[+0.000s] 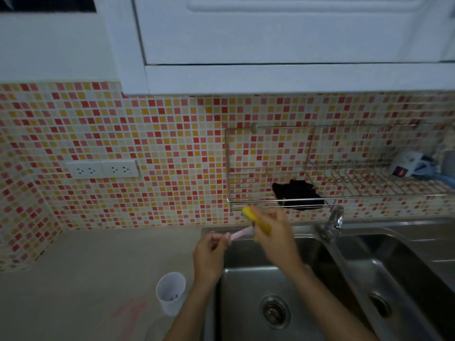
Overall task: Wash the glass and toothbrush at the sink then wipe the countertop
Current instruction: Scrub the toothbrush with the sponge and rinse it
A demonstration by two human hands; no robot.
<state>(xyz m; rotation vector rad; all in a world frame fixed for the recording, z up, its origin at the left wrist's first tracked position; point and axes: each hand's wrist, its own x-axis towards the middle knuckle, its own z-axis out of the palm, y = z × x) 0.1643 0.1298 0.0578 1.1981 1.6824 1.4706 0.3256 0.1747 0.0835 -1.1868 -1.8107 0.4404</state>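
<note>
My left hand (209, 254) pinches the handle end of a pink toothbrush (240, 234), held level over the back left corner of the left sink basin (246, 291). My right hand (275, 237) grips a yellow sponge (256, 221) pressed around the far end of the toothbrush, hiding its head. A white translucent glass (170, 292) stands upright on the beige countertop (86, 279), just left of the sink and apart from both hands. The picture is blurred by motion.
A faucet (332, 222) rises between the left basin and a right basin (394, 279). A wire rack (344, 168) on the mosaic wall holds a black cloth (298, 193) and packets (408, 166). Pink marks (130, 313) stain the countertop. Wall sockets (102, 169) sit at left.
</note>
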